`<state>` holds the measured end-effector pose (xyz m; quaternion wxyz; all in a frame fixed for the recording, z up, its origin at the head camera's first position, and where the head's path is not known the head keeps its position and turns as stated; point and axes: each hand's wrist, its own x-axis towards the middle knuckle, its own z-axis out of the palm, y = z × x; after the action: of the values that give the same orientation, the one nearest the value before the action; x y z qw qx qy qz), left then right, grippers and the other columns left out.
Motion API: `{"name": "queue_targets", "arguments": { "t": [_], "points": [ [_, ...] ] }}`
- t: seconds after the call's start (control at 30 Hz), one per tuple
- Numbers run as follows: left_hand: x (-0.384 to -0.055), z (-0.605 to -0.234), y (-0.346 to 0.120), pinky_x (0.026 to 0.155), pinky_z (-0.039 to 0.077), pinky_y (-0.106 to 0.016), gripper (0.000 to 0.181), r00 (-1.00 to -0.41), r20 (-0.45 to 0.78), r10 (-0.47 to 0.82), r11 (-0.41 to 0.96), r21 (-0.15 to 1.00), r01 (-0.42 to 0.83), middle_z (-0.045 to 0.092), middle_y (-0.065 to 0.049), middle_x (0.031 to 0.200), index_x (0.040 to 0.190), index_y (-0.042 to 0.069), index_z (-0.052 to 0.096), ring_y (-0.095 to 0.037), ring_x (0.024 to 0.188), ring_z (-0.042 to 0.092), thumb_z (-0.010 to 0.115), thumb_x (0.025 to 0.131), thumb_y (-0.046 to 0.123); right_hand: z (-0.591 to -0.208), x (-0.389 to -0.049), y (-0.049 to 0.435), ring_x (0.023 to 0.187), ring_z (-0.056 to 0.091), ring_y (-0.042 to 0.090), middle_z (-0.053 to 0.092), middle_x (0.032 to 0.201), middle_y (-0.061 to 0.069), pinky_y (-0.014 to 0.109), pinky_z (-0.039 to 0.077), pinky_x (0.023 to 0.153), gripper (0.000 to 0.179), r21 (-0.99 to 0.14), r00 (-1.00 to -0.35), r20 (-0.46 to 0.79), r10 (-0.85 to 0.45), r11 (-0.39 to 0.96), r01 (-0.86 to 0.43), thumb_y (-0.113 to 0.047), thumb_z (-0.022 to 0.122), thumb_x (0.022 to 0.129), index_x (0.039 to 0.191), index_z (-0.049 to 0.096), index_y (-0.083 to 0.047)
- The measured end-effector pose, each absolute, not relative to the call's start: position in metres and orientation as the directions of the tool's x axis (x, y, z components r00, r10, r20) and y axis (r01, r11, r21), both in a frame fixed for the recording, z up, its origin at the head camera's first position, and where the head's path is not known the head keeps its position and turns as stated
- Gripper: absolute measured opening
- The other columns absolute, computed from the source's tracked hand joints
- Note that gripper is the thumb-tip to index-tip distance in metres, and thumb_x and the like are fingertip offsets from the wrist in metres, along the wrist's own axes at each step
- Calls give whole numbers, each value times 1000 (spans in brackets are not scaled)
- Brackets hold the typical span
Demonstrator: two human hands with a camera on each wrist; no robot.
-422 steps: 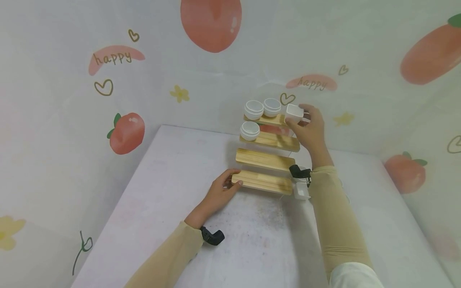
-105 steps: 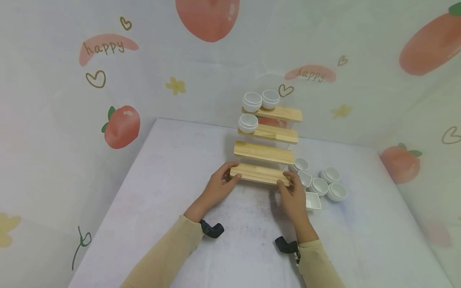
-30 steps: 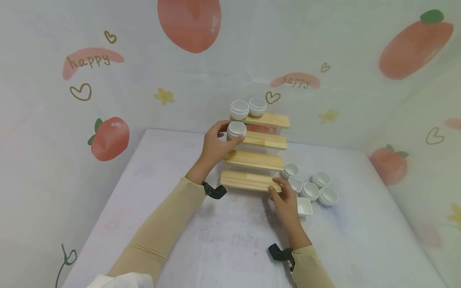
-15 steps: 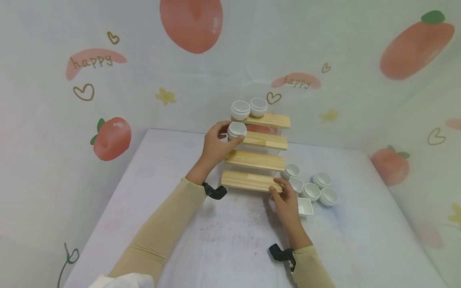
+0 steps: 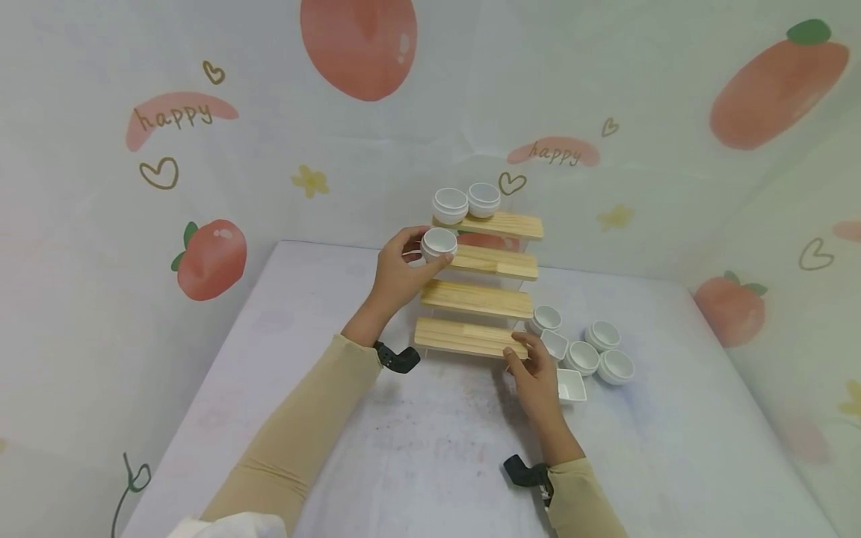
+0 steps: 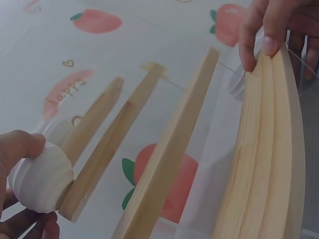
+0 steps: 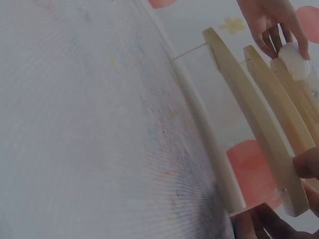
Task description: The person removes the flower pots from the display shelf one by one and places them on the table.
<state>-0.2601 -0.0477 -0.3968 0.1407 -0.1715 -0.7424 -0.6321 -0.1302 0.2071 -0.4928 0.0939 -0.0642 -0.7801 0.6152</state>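
In the head view, my left hand point(image 5: 397, 273) holds a small white bowl point(image 5: 439, 243) with a ridged wall, thumb in front and fingers behind. It is at the left end of the second-highest board point(image 5: 494, 262) of a four-tier wooden rack. The left wrist view shows this bowl point(image 6: 42, 179) tilted by the camera angle, against the board's end. My right hand point(image 5: 536, 381) pinches the right end of the lowest board point(image 5: 467, 338), thumb on its front edge. Two more white bowls point(image 5: 450, 206) sit side by side on the top board's left.
Right of the rack, several white round bowls point(image 5: 616, 367) and square dishes point(image 5: 572, 386) stand on the white tabletop point(image 5: 430, 463). Clear supports join the boards. A fruit-printed backdrop point(image 5: 377, 164) rises behind the table.
Earlier, my right hand held a square dish at the top board; it now grips the lowest board. My left hand has gone from the lowest board to the bowl, which has shifted slightly left.
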Motion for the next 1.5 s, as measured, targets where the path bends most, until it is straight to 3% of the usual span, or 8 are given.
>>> {"name": "queue_targets", "arguments": {
  "t": [0.23, 0.7, 1.0, 1.5],
  "points": [
    [-259, -397, -53, 103, 58, -41, 57, -899, 432, 68, 137, 889, 437, 69, -12, 129, 137, 6, 65, -27, 117, 65, 89, 87, 21, -493, -129, 207, 84, 66, 10, 60, 144, 21, 18, 53, 76, 33, -972, -974, 78, 214, 234, -27, -9, 65, 106, 139, 61, -5],
    [-254, -391, -57, 107, 53, -56, 58, -912, 409, 46, 62, 910, 411, 64, -26, 136, 140, -6, 60, -43, 124, 61, 84, 88, 4, -495, -131, 208, 86, 66, 10, 59, 148, 19, 18, 54, 76, 34, -972, -972, 75, 221, 235, -22, -10, 66, 106, 140, 61, -6],
    [-250, -392, -66, 102, 58, -43, 56, -902, 430, 37, 67, 900, 431, 68, -16, 131, 136, 2, 65, -29, 118, 65, 89, 87, 14, -495, -131, 207, 86, 66, 11, 59, 148, 18, 18, 54, 77, 35, -971, -972, 73, 225, 238, -18, -10, 66, 106, 140, 61, -6],
    [-246, -399, -74, 101, 59, -35, 57, -902, 431, 32, 121, 894, 432, 68, -12, 132, 137, 5, 64, -25, 118, 65, 89, 88, 17, -494, -131, 207, 91, 66, 11, 55, 153, 16, 18, 54, 78, 36, -971, -974, 56, 220, 239, -1, -12, 65, 107, 142, 59, -8]
  ]
}}
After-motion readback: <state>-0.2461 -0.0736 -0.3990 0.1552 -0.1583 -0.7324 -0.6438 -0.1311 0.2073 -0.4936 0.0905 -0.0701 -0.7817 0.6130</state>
